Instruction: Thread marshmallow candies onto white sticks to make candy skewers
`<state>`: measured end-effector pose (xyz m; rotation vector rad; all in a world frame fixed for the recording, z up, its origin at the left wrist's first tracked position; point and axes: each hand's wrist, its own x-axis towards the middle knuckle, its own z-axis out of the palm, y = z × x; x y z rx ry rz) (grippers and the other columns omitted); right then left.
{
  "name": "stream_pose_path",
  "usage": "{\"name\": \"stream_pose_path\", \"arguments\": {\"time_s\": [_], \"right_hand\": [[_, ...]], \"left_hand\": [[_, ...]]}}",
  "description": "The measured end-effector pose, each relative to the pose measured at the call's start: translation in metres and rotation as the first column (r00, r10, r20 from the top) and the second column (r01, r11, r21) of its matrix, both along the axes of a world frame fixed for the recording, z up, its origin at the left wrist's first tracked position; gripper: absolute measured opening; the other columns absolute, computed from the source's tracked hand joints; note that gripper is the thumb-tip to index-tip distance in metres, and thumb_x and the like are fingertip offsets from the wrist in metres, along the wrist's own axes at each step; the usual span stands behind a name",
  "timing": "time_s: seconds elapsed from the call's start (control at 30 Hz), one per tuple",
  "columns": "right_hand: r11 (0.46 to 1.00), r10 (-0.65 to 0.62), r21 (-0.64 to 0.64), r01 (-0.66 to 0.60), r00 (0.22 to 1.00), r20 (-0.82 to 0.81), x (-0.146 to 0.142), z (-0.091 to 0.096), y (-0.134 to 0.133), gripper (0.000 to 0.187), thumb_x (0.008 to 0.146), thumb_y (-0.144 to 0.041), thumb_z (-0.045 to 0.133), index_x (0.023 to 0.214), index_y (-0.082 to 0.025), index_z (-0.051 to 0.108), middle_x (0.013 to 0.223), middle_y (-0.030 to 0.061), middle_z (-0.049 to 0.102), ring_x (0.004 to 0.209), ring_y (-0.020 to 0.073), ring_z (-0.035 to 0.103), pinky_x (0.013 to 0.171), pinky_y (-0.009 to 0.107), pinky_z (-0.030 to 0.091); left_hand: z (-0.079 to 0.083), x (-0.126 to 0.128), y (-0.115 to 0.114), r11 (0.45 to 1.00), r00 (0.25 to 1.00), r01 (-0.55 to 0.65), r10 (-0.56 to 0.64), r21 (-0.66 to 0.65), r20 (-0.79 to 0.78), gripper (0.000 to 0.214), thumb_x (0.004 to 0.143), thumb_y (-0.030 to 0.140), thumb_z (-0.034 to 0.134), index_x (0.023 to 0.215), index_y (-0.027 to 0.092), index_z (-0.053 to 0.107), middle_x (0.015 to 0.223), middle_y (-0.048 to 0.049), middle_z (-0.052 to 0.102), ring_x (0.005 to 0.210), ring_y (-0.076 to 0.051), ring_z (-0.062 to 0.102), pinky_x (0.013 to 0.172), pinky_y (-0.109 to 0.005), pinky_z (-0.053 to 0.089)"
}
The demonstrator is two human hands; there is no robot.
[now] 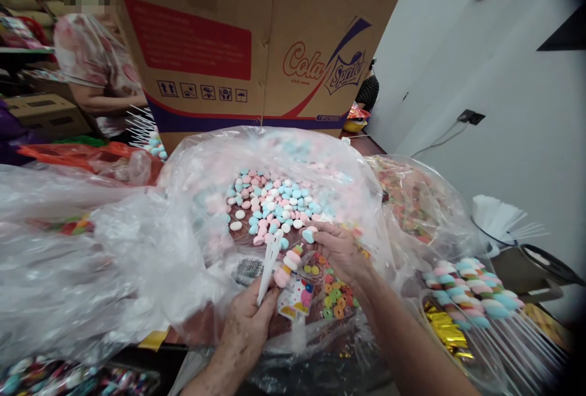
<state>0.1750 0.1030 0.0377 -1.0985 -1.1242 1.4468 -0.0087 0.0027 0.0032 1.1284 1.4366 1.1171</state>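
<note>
My left hand (251, 313) is closed around several white sticks (269, 265) and a candy skewer (288, 265) threaded with pink marshmallows and orange-yellow pieces. Between the thumb and fingers of my right hand (341, 252) is a light blue marshmallow (308, 235), just above the skewer's tip. A heap of pink, white and blue marshmallows (274, 201) lies in front of both hands, inside a large open plastic bag (192, 201). Below my right hand are ring-shaped gummies (339, 295) in green, orange and red. A printed card (295, 297) with coloured dots lies beside my left hand.
A tall cardboard box (206, 30) stands behind the bag. On the right, finished marshmallow skewers (476, 292) lie near gold foil (444, 326) and a holder of white sticks (499, 219). Clear plastic bags (91, 280) spread on the left. Another person (103, 72) is at the back left.
</note>
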Motion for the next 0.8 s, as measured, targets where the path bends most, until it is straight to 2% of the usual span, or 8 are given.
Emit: {"name": "stream_pose_path", "arguments": {"time_s": [0.1,0.23,0.37,0.47,0.6,0.8], "right_hand": [[0.998,0.019,-0.065,-0.026,0.994,-0.109,-0.004,0.01,-0.008,0.028,0.064,-0.031,0.08,0.089,-0.017,0.077,0.082,0.0052,0.073,0.073,0.0164,0.064,0.066,0.029,0.052],[0.993,0.031,-0.111,-0.045,0.992,-0.126,-0.01,0.012,-0.013,0.029,0.062,-0.03,0.081,0.088,-0.017,0.077,0.083,0.0047,0.074,0.073,0.0159,0.065,0.068,0.028,0.052],[0.995,0.043,-0.084,-0.054,0.992,-0.119,-0.01,0.008,-0.012,0.03,0.066,-0.032,0.08,0.092,-0.018,0.076,0.084,0.0042,0.074,0.074,0.0156,0.065,0.068,0.028,0.052],[0.998,0.035,-0.053,-0.041,0.993,-0.114,-0.008,0.005,-0.01,0.03,0.068,-0.033,0.08,0.095,-0.019,0.077,0.084,0.004,0.074,0.075,0.0156,0.065,0.068,0.028,0.052],[0.998,0.054,-0.024,-0.056,0.997,-0.058,-0.007,0.004,-0.01,0.027,0.07,-0.033,0.078,0.093,-0.02,0.078,0.083,0.0036,0.073,0.076,0.0154,0.064,0.071,0.029,0.052],[0.99,0.096,0.095,-0.107,0.989,0.112,-0.004,0.005,-0.012,0.028,0.077,-0.035,0.073,0.101,-0.021,0.078,0.094,0.0034,0.074,0.088,0.019,0.066,0.08,0.035,0.054]], "left_hand": [[0.002,-0.001,0.0,0.999,0.998,0.015,-0.013,0.029,-0.065,0.031,0.081,0.037,0.058,0.092,0.017,0.078,0.05,0.0027,0.053,0.048,-0.016,0.045,0.043,-0.022,0.032],[0.003,0.0,-0.001,0.999,1.0,0.029,-0.029,0.018,-0.009,0.033,0.08,0.038,0.058,0.096,0.018,0.078,0.049,0.0043,0.049,0.045,-0.015,0.039,0.041,-0.022,0.028],[0.004,0.0,-0.001,1.0,1.0,0.026,-0.026,0.011,-0.002,0.032,0.08,0.039,0.057,0.09,0.017,0.077,0.05,0.0046,0.047,0.046,-0.014,0.038,0.041,-0.022,0.027],[0.005,-0.001,0.0,0.999,0.999,0.037,-0.037,0.0,-0.04,0.034,0.08,0.038,0.057,0.096,0.016,0.077,0.051,0.0041,0.049,0.046,-0.015,0.041,0.041,-0.022,0.029],[0.003,-0.002,0.0,0.999,0.997,0.036,-0.037,-0.008,-0.073,0.035,0.081,0.038,0.056,0.101,0.017,0.077,0.05,0.0038,0.051,0.045,-0.016,0.042,0.042,-0.023,0.031],[-0.003,-0.002,-0.001,0.999,0.993,0.04,-0.04,-0.003,-0.109,0.032,0.081,0.039,0.055,0.092,0.018,0.077,0.049,0.0042,0.051,0.045,-0.016,0.043,0.043,-0.024,0.031]]}}
